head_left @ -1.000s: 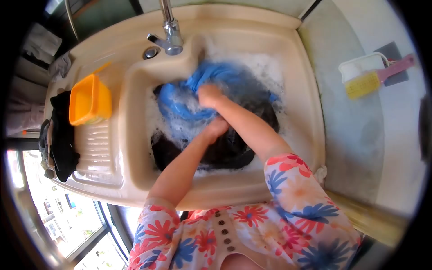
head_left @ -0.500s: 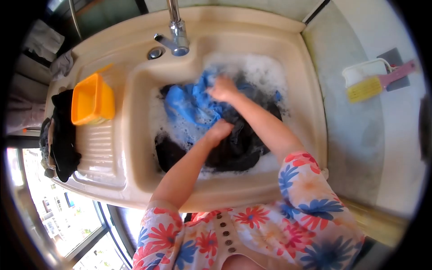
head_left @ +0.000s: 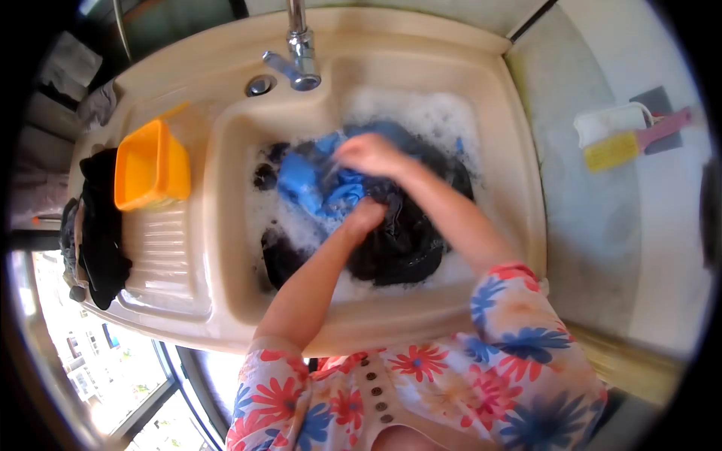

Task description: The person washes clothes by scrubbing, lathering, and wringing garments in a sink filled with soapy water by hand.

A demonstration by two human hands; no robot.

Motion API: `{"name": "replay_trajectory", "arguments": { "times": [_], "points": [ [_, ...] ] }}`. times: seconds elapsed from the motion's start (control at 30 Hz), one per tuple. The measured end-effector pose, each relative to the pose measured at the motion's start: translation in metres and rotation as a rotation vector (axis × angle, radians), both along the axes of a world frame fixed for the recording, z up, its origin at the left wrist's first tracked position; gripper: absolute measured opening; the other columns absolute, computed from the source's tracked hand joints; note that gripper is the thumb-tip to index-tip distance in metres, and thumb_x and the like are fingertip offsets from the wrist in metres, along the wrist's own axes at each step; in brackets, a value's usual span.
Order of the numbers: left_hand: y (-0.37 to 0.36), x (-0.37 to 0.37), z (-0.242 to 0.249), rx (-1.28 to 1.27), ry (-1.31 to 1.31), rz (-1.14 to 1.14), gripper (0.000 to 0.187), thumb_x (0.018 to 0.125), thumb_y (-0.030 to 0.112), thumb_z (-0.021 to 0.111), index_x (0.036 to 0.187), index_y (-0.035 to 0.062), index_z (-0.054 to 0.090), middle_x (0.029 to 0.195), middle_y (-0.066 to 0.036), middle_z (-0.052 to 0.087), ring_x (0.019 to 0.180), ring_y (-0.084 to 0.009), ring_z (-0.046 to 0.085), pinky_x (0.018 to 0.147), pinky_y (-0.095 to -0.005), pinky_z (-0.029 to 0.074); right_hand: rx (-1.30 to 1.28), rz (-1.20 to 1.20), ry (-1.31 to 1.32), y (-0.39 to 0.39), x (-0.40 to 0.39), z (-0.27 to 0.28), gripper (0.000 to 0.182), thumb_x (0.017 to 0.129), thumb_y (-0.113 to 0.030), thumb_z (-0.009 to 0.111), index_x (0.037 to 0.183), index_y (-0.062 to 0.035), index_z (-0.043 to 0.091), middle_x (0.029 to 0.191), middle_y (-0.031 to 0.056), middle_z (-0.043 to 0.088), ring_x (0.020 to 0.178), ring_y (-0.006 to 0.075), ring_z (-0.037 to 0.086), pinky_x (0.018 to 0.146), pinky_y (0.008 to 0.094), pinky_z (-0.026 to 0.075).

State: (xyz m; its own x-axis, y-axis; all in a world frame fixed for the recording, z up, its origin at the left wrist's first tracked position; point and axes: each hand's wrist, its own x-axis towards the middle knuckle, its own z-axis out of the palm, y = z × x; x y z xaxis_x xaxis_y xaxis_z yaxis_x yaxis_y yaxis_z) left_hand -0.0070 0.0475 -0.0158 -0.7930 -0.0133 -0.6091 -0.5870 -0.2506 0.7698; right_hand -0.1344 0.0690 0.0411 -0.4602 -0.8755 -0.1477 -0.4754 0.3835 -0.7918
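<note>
A wet blue cloth (head_left: 301,182) lies bunched in the suds of the sink basin. My left hand (head_left: 366,216) is closed on its lower edge, right where it meets soaked dark clothes (head_left: 410,244); the fingertips are hidden. Above it, my right hand (head_left: 368,155) has its fingers curled over the upper part of the blue cloth and is slightly blurred by motion. More dark fabric pokes through the foam on the left and right of the basin.
A chrome tap (head_left: 301,56) rises behind the beige sink (head_left: 233,248). On the ribbed drainboard stands a yellow plastic container (head_left: 153,167), with dark clothes (head_left: 104,233) heaped at its outer side. A brush with yellow bristles (head_left: 611,152) lies on the right ledge.
My right hand has come down and slightly left, nearer my left hand. The blue cloth is more bunched, and its upper part has shifted. My left hand stays almost in place.
</note>
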Motion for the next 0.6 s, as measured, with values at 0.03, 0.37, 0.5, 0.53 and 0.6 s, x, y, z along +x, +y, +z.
{"name": "replay_trajectory", "arguments": {
  "times": [0.03, 0.37, 0.5, 0.53, 0.6],
  "points": [
    [-0.002, 0.002, 0.012, 0.065, -0.034, 0.001, 0.022, 0.076, 0.007, 0.048, 0.093, -0.0017, 0.060, 0.087, -0.011, 0.062, 0.077, -0.0209, 0.059, 0.065, -0.0324, 0.048, 0.029, -0.230, 0.126, 0.025, -0.025, 0.001, 0.026, 0.071, -0.026, 0.061, 0.093, -0.0137, 0.063, 0.092, 0.0116, 0.062, 0.085, 0.0261, 0.059, 0.075, 0.0363, 0.046],
    [0.005, 0.000, -0.012, -0.102, 0.054, 0.010, 0.018, 0.075, 0.005, 0.048, 0.087, -0.0038, 0.060, 0.079, -0.009, 0.061, 0.067, -0.0203, 0.058, 0.058, -0.0325, 0.046, 0.793, -0.232, 0.292, 0.092, -0.103, -0.045, 0.029, 0.072, -0.025, 0.060, 0.092, -0.0052, 0.062, 0.087, 0.0189, 0.062, 0.087, 0.0295, 0.059, 0.075, 0.0371, 0.046],
    [0.007, 0.002, -0.023, -0.067, 0.006, 0.022, 0.018, 0.075, 0.005, 0.048, 0.085, -0.0050, 0.060, 0.077, -0.010, 0.060, 0.066, -0.0198, 0.057, 0.059, -0.0327, 0.046, 0.039, -0.402, 0.069, 0.023, -0.086, -0.019, 0.031, 0.073, -0.033, 0.057, 0.086, -0.0060, 0.062, 0.081, 0.0184, 0.062, 0.083, 0.0328, 0.059, 0.072, 0.0387, 0.046],
    [0.005, -0.002, -0.023, -0.061, 0.007, 0.021, 0.018, 0.075, 0.005, 0.048, 0.084, -0.0054, 0.060, 0.077, -0.010, 0.060, 0.066, -0.0197, 0.057, 0.059, -0.0325, 0.046, 0.098, -0.400, 0.222, 0.017, -0.078, -0.032, 0.032, 0.074, -0.033, 0.056, 0.090, -0.0064, 0.061, 0.083, 0.0182, 0.062, 0.083, 0.0340, 0.059, 0.074, 0.0399, 0.046],
    [0.001, -0.001, -0.005, -0.181, 0.015, -0.013, 0.018, 0.075, 0.006, 0.049, 0.083, -0.0064, 0.060, 0.076, -0.011, 0.061, 0.066, -0.0198, 0.057, 0.059, -0.0320, 0.046, 0.113, -0.378, 0.461, 0.002, -0.048, -0.061, 0.034, 0.075, -0.033, 0.054, 0.096, -0.0071, 0.059, 0.089, 0.0186, 0.061, 0.085, 0.0367, 0.057, 0.077, 0.0421, 0.045]
  ]
}}
